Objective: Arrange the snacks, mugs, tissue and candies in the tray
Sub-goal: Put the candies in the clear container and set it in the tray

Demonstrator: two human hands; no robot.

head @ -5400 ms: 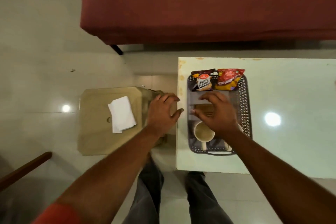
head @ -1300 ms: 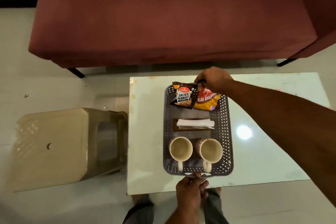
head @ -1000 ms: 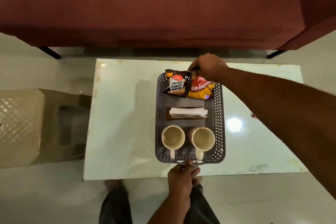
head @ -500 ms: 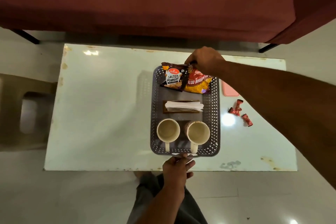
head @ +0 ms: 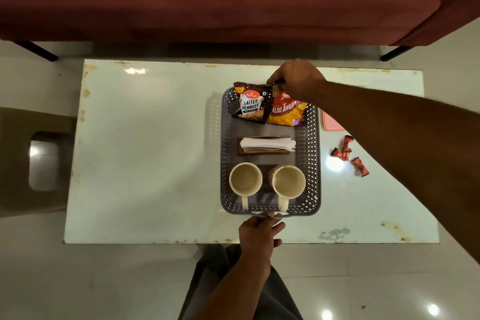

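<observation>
Right at the near edge of the surface point(head: 145, 150) sits the grey perforated tray point(head: 224, 153), and it's nearly full. Two cream mugs point(head: 245, 179) stand upright side by side at the near end, handles pointing toward the person. Behind them the tissue point(head: 267, 144) lies in its brown holder, and at the far end the salted peanuts packet point(head: 250, 105) leans just beside the aloo bhujia packet point(head: 287, 112). So snacks, mugs and tissue look done. The red-wrapped candies point(head: 345, 153) are the job left, scattered on the surface to the right, well apart from the tray. Now the hands. The left grip point(head: 259, 234) reaches in low, fingertips on the tray's near handle, though I can't tell whether they hook under it. The right grip point(head: 296, 80) stretches across on a long arm, knuckles up, fingers curled down over the far rim at the bhujia packet's top. Whether it clamps rim or packet, I can't tell. My guess is the tray is being squared up.
</observation>
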